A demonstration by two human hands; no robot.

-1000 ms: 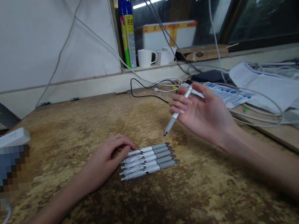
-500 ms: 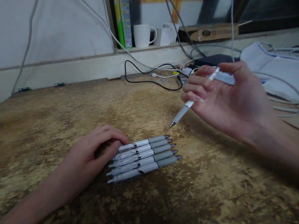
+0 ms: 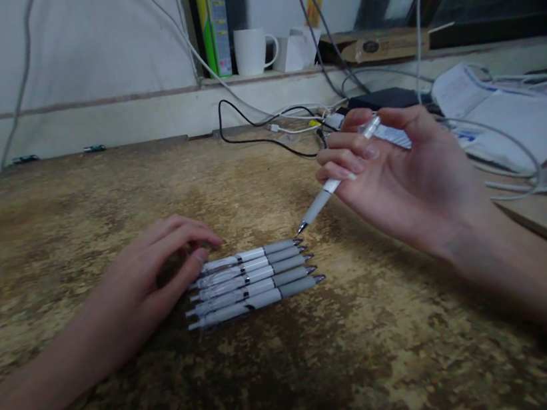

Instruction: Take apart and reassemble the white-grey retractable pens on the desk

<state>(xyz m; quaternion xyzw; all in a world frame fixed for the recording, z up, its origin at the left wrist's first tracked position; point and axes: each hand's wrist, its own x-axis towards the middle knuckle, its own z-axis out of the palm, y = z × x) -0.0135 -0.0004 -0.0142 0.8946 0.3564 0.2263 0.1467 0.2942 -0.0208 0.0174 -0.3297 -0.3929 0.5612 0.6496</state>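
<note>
Several white and grey pens lie side by side in a neat row on the worn brown table, tips pointing right. My left hand rests palm down at their left ends, fingers curved, fingertips touching the uppermost pens. My right hand is raised palm up to the right, fingers closed on one more pen that slants down to the left. Its tip hovers just above the right end of the row.
Black and white cables trail along the table's back edge. Papers and wires pile at the right. A white mug, a spray can and a cardboard box stand on the ledge behind.
My right hand has brought its pen down and left, so the tip is now close to the row. The view has tilted down. My left hand stays at the pens' ends.
</note>
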